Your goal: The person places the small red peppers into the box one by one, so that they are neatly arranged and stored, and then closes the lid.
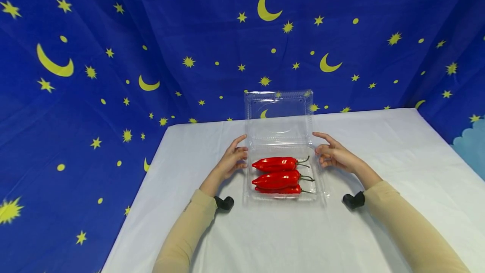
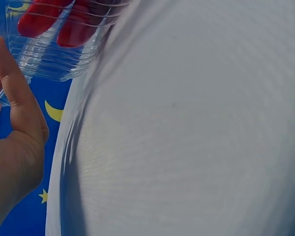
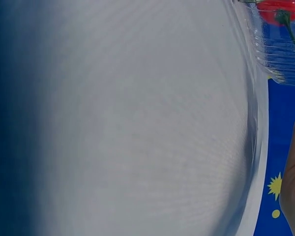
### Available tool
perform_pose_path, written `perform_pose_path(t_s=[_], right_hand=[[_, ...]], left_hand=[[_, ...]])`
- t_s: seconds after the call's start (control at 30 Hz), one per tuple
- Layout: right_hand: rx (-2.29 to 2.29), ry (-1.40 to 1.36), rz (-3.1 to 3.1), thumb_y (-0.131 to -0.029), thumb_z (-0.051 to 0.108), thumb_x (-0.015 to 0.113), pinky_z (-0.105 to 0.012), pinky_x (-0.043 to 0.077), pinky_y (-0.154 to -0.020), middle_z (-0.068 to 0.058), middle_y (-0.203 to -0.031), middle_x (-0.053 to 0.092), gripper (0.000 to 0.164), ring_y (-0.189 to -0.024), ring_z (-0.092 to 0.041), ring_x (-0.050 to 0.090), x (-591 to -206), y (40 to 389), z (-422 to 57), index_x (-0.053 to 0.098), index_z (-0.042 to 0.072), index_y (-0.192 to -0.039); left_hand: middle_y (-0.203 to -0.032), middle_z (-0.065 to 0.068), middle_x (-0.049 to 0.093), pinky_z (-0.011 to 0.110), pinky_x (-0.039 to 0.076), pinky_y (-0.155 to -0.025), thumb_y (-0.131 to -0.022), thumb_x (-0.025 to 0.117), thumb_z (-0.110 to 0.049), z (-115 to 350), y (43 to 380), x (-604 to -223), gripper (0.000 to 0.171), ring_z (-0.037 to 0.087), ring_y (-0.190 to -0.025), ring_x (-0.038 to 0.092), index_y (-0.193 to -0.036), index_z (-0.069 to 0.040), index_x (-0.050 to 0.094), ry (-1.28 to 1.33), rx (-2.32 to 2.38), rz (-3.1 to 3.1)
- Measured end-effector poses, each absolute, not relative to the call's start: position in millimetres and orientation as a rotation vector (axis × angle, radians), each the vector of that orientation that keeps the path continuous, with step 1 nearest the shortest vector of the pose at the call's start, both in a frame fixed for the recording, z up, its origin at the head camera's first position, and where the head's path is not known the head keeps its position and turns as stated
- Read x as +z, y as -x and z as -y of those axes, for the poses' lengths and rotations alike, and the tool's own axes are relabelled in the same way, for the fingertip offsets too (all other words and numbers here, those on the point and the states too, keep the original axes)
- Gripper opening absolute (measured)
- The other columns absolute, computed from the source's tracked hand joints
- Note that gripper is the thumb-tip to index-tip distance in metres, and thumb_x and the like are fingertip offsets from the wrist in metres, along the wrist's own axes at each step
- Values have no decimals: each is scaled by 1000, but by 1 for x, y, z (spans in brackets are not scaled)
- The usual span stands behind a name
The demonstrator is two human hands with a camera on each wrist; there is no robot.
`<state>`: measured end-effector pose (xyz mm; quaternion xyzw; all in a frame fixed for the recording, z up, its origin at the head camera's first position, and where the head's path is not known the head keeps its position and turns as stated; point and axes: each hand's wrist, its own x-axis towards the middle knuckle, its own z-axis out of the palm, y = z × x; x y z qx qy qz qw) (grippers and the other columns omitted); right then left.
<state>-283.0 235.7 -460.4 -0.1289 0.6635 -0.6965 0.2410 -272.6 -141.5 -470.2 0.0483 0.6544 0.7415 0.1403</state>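
A clear plastic clamshell container (image 1: 248, 188) stands on the table with its hinged lid (image 1: 280, 123) raised at the back. Inside its base lie three red peppers (image 1: 275, 180) with green stems pointing right. My left hand (image 1: 230, 161) is at the container's left side, fingers loosely bent and their tips at the wall. On the opposite side is my right hand (image 1: 335, 154), index finger stretched towards the lid's hinge and the other fingers bent by the wall. Whether the fingertips touch the plastic is hard to tell. Both wrist views catch only part of the hand and a container corner (image 2: 54, 64).
A white cloth (image 1: 280, 239) covers the table. Behind it and to the left hangs a blue curtain (image 1: 219, 33) with yellow moons and stars. Black wrist-camera mounts (image 1: 353, 200) stick out from both sleeves just above the cloth.
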Motion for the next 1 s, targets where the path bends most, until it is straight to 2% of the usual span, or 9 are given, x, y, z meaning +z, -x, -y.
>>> perform_pose_path(t_s=[0.27,0.63,0.8,1.0], right_hand=[[-1950,399,-1796,-98,5,47,-29,53,-58,-15,-92,51,61,-62,-15,57,-463,282,-235,13,16,-148],[-1979,403,-1786,-98,5,47,-29,53,-58,-14,-94,48,47,-63,-14,56,-465,281,-234,26,20,-138],[-1974,397,-1805,-98,5,47,-29,53,-58,-14,-93,48,43,-62,-14,56,-464,281,-234,29,19,-134],[-1961,431,-1821,-99,4,45,-29,53,-57,-13,-91,48,34,-63,-14,56,-463,281,-235,35,20,-127]], left_hand=[[-113,11,40,24,49,-56,-90,49,3,140,271,-471,61,16,-83,47,-143,-24,37,-135,2171,-1876],[-122,16,35,24,50,-60,-90,48,3,142,268,-464,61,14,-86,50,-145,-14,30,-170,2138,-1862],[-118,16,38,25,50,-58,-89,50,4,140,262,-460,55,15,-85,50,-140,-12,37,-186,2170,-1893],[-113,13,41,24,50,-55,-89,52,4,138,268,-474,49,15,-83,50,-134,-12,44,-166,2243,-1916]])
